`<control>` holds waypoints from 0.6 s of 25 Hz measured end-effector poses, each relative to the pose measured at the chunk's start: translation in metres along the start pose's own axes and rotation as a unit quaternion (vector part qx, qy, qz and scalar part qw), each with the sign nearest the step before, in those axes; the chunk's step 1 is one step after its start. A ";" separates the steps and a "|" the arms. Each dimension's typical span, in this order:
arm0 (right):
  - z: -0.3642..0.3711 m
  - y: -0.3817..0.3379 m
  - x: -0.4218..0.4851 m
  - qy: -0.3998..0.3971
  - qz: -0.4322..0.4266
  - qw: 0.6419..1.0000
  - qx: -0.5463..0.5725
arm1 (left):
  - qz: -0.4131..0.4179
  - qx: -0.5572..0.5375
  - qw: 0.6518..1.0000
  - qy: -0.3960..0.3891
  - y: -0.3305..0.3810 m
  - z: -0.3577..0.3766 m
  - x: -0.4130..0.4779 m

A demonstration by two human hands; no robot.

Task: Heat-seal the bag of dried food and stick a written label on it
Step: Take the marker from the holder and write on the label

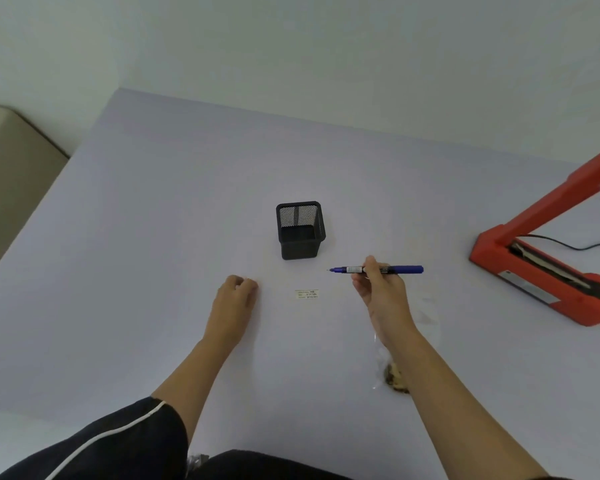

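Observation:
A small white label [307, 294] with handwriting on it lies flat on the table between my hands. My right hand [378, 285] holds a blue pen [402, 269] level above the table, its uncapped tip pointing left. My left hand [236, 299] rests on the table in a loose fist, left of the label; whether it holds anything is hidden. A clear plastic bag [426, 317] lies under my right forearm, with brown dried food [395, 377] showing at its near end. The red heat sealer [548, 271] stands at the right with its arm raised.
A black mesh pen holder [300, 230] stands just beyond the label. The sealer's black cord [575, 245] runs off to the right. The pale table [153, 220] meets a white wall at the back. A beige surface [11, 168] lies past the table's left edge.

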State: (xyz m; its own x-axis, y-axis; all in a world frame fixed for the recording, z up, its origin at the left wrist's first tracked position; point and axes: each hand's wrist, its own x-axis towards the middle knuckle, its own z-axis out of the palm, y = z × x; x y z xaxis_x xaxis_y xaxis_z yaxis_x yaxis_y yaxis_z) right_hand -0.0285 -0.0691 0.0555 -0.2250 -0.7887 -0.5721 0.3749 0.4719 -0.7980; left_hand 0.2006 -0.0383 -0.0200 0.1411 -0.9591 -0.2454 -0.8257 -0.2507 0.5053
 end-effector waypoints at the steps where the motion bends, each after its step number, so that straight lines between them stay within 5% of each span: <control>1: 0.001 -0.003 -0.003 -0.009 -0.007 1.000 -0.001 | 0.001 -0.023 1.000 0.019 0.003 -0.001 -0.002; 3: 0.002 -0.010 -0.010 -0.028 -0.019 0.999 0.014 | -0.061 -0.171 0.982 0.052 0.026 -0.012 -0.007; 5: 0.004 -0.018 -0.016 -0.048 -0.018 0.998 0.042 | -0.131 -0.426 0.895 -0.009 0.060 -0.032 -0.017; 7: 0.008 -0.023 -0.021 -0.061 -0.014 0.997 0.050 | -0.129 -0.545 0.826 -0.055 0.086 -0.048 -0.026; 15: 0.021 -0.024 -0.034 -0.083 -0.030 0.996 0.029 | -0.096 -0.547 0.830 -0.052 0.107 -0.066 -0.035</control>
State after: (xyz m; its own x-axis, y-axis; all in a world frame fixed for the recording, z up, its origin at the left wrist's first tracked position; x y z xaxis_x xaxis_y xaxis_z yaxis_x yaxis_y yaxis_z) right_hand -0.0111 -0.0620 0.0981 -0.0987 -0.8715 -0.4804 0.4181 0.4018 -0.8148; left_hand 0.1432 -0.0397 0.0969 0.1171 -0.8857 -0.4492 0.2048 -0.4210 0.8836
